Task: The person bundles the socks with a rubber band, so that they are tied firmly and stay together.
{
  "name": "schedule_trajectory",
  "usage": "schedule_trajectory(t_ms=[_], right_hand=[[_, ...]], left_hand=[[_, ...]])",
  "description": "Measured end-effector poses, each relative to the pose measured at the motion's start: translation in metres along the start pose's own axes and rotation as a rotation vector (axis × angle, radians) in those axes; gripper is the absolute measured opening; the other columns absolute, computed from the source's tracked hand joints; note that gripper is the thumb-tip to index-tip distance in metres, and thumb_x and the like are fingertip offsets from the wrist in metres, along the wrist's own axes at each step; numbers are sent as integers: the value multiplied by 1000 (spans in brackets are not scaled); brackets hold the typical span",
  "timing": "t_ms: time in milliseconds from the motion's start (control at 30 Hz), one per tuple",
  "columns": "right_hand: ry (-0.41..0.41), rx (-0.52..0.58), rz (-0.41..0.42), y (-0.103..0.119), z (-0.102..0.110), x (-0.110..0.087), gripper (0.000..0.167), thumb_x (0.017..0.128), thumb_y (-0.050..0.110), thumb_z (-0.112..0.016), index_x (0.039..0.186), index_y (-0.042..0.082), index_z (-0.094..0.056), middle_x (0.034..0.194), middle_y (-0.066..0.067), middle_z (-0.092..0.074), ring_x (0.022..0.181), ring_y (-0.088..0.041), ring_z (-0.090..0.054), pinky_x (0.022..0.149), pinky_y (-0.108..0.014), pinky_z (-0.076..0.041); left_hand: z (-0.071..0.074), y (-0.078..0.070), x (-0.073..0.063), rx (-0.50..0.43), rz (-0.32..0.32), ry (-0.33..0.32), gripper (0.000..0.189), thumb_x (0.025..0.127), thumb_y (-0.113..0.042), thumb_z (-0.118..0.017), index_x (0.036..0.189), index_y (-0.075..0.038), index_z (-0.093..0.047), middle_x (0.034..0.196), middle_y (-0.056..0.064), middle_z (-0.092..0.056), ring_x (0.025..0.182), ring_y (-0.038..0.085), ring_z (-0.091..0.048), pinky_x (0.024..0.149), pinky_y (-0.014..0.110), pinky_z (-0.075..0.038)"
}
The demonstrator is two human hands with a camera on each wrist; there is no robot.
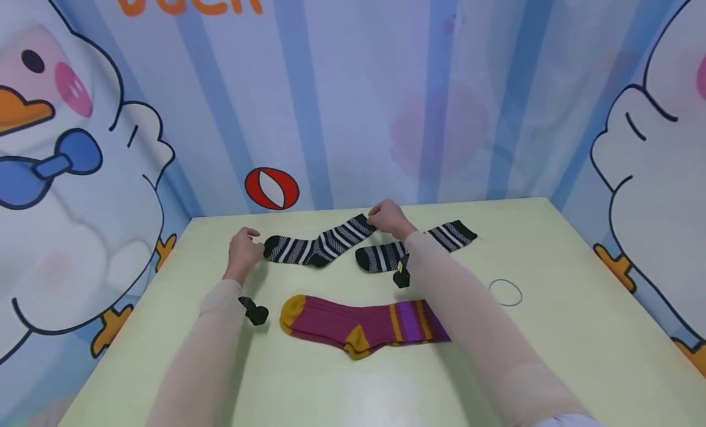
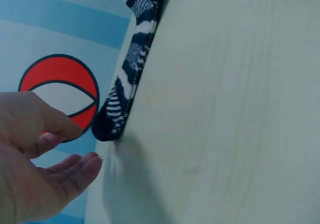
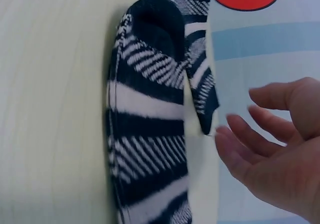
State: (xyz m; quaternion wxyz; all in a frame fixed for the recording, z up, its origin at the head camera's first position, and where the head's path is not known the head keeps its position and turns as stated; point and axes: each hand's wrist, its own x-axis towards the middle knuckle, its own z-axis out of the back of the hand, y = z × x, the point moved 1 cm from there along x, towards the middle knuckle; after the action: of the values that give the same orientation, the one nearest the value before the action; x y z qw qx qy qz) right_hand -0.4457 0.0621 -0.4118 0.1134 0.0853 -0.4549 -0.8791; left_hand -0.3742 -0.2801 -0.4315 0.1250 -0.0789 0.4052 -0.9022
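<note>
A black-and-white striped sock [image 1: 320, 246] lies flat near the table's back edge, bent at its heel. Just left of its black toe, my left hand [image 1: 245, 252] hovers with thumb and fingers apart. At the sock's cuff end is my right hand [image 1: 390, 217]; the right wrist view shows its fingers [image 3: 240, 154] loosely bent, fingertips close by the cuff and nothing in the grasp. A second striped sock [image 1: 380, 257] lies to the right, partly hidden under my right forearm. Nearer to me are layered maroon socks [image 1: 336, 320] with mustard toe and heel, their cuff end behind the right sleeve.
A thin dark ring [image 1: 505, 292] lies on the pale table [image 1: 551, 353] at the right. Behind the table stands a blue striped backdrop [image 1: 364, 108] with a printed red ball [image 1: 259, 188]. Printed duck panels flank both sides. Small black cameras sit on both wrists.
</note>
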Motion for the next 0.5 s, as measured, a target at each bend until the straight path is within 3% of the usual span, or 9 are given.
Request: schedule_trajectory(t_ms=[133, 267, 367, 400, 500], right_hand=[[-39, -60, -21, -12, -13, 3, 50, 100, 9, -56, 145, -8, -43, 149, -23, -42, 123, -36, -52, 95, -45, -47], [-36, -113, -61, -17, -20, 8, 63, 98, 10, -57, 152, -7, -28, 153, -24, -37, 81, -23, -57, 87, -41, -46], [-43, -151, -67, -15, -23, 12, 68, 97, 9, -58, 154, -6, -22, 150, -25, -41, 68, -20, -51, 84, -40, -46], [-46, -156, -65, -13, -23, 13, 69, 98, 9, -57, 155, -6, -21, 150, -25, -42, 71, -21, -53, 85, -40, -46], [-62, -172, -53, -9, -24, 14, 72, 98, 9, -59, 155, -6, -19, 149, -26, -42, 101, -30, -60, 95, -42, -47]], left_hand=[[-13, 12, 1, -58, 61, 1, 41, 97, -7, -54, 135, 4, -46, 137, 28, -46, 121, 40, -47, 101, 50, -43], [-19, 13, 4, -132, 98, -13, 50, 98, -15, -61, 141, 2, -41, 139, 28, -47, 122, 41, -48, 103, 49, -43], [-20, 9, 6, -169, 108, -6, 57, 96, -15, -66, 143, 1, -38, 141, 27, -47, 124, 40, -49, 104, 49, -43], [-19, 8, 7, -175, 105, -3, 59, 95, -13, -68, 144, 1, -38, 141, 27, -47, 125, 41, -49, 104, 48, -43], [-19, 6, 10, -167, 108, 5, 62, 91, -6, -71, 144, 1, -38, 141, 27, -48, 125, 41, -49, 103, 48, -43]])
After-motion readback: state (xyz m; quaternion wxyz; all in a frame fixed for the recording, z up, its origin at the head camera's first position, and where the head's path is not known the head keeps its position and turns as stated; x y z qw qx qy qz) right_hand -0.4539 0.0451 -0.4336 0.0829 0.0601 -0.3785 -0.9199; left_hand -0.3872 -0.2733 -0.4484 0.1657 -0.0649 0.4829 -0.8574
